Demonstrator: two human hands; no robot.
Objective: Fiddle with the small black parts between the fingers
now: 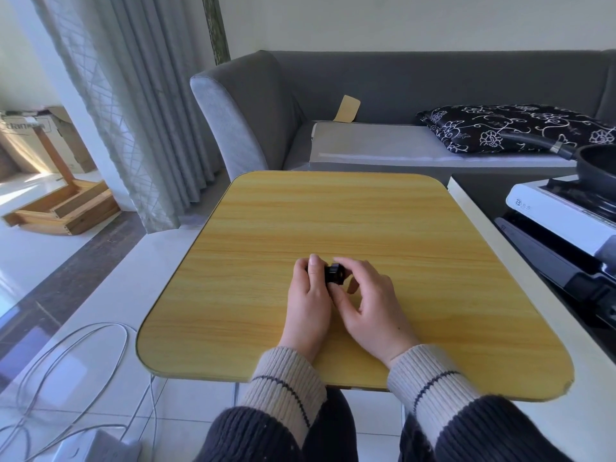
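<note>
A small black object [333, 272] sits between both hands near the middle of a yellow wood-grain table [333, 215]. My left hand [308, 301] grips its left side, thumb on top and fingers curled round it. My right hand [370, 305] pinches its right side with thumb and forefinger, the other fingers loosely curled above the tabletop. Most of the object is hidden by the fingers, so its shape is unclear. Both wrists wear beige ribbed cuffs with a dark stripe.
A grey sofa [366, 85] with a black floral cushion [513, 128] stands behind the table. A white stove [560, 208] with a black pan [596, 165] sits at the right. White cables [76, 355] lie on the floor at left, beyond them a wooden frame [63, 211] and curtain [133, 95].
</note>
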